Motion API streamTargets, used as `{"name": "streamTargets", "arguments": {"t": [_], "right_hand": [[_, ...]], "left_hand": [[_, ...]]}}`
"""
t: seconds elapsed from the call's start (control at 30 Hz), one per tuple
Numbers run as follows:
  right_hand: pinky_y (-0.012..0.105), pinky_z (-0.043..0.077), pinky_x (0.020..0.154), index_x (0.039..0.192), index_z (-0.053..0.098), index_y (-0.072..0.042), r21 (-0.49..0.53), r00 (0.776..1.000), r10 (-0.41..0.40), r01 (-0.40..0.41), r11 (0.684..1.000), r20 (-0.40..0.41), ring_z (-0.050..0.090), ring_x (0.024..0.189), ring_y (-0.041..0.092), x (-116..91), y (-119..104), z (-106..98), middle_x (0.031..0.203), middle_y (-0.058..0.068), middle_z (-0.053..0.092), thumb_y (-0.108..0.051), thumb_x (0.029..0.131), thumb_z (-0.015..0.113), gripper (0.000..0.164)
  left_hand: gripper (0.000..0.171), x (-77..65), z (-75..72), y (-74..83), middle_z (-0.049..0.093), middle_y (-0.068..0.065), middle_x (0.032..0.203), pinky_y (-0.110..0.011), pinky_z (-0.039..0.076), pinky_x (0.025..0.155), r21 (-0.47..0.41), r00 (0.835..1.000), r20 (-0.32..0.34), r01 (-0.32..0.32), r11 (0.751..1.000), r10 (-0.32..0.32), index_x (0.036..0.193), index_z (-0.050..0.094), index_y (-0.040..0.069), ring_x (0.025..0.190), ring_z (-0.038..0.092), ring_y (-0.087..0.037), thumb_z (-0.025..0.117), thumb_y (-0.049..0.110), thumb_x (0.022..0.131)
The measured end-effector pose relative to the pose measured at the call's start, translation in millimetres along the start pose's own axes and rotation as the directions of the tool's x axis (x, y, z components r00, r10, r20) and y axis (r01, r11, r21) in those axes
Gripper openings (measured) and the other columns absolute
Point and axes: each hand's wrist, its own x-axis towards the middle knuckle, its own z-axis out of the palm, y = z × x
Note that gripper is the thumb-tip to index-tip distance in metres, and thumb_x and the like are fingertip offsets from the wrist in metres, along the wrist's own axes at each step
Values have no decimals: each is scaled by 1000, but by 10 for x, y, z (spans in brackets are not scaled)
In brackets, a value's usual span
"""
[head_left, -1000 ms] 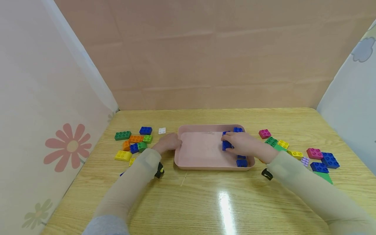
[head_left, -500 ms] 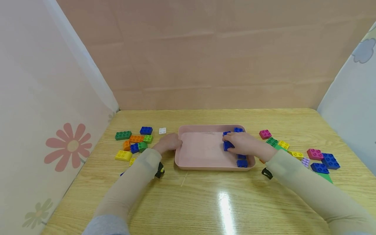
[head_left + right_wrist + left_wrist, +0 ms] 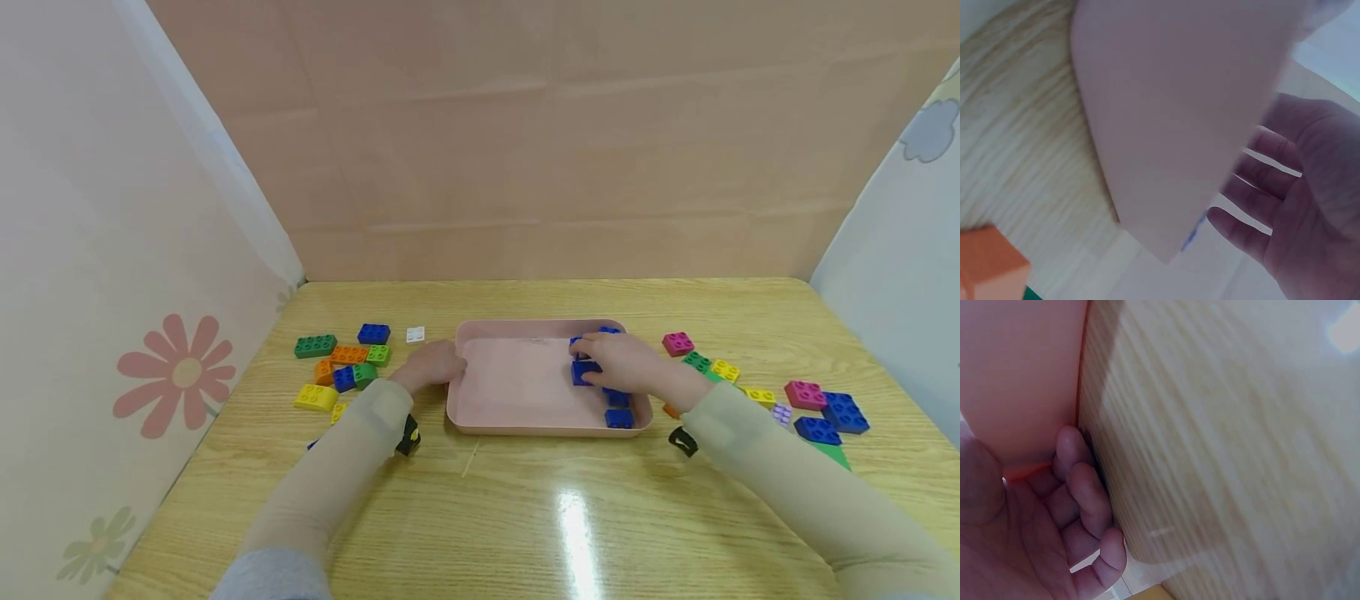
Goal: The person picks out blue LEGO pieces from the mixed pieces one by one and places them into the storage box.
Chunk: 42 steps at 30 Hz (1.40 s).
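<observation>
A shallow pink tray point(image 3: 525, 375) lies on the table, with several blue bricks point(image 3: 618, 418) along its right side. My left hand point(image 3: 431, 364) grips the tray's left wall, its fingers curled against the outside in the left wrist view. Inside the tray, my right hand point(image 3: 622, 364) is over the bricks, its thumb by a blue brick point(image 3: 583, 373) and its fingertips near another blue brick point(image 3: 577, 347) behind it. In the right wrist view the fingers look fairly straight and spread; the tray wall hides their tips.
Left of the tray lie loose bricks, among them a green one point(image 3: 315, 346), a yellow one point(image 3: 316, 397) and a white one point(image 3: 416, 334). On the right are more, including a magenta brick point(image 3: 806, 395) and a blue brick point(image 3: 845, 412). A cloth wall point(image 3: 525, 167) stands behind.
The blue brick under my right hand has shifted slightly right, and more of it shows now. My right hand's fingers have spread slightly away from it. The left hand keeps its place on the tray.
</observation>
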Motion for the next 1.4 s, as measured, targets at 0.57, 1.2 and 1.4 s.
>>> {"name": "streamTargets", "arguments": {"t": [0.57,1.2,1.4], "right_hand": [[46,51,75,120,61,1,87,984,141,-132,987,-109,63,89,26,-379,106,-251,107,11,66,-17,90,69,36],[59,46,79,123,54,7,131,911,331,-307,943,-245,59,96,42,-1195,690,-562,114,28,60,-17,94,64,39],[65,42,78,124,48,13,192,859,471,-436,879,-203,55,98,51,-1578,935,-566,119,37,52,-24,97,60,47]], "left_hand": [[26,-30,-2,9,54,-6,72,-29,36,57,-1,1000,-4,18,1000,-18,80,61,7,60,48,-19,48,22,97],[28,-40,11,-10,54,-5,70,-29,35,56,-4,1000,-9,-8,1000,8,75,60,8,59,47,-18,48,22,96],[29,-28,4,-6,54,-5,71,-29,35,57,10,1000,-13,-11,1000,11,75,60,8,60,48,-18,47,22,97]]}}
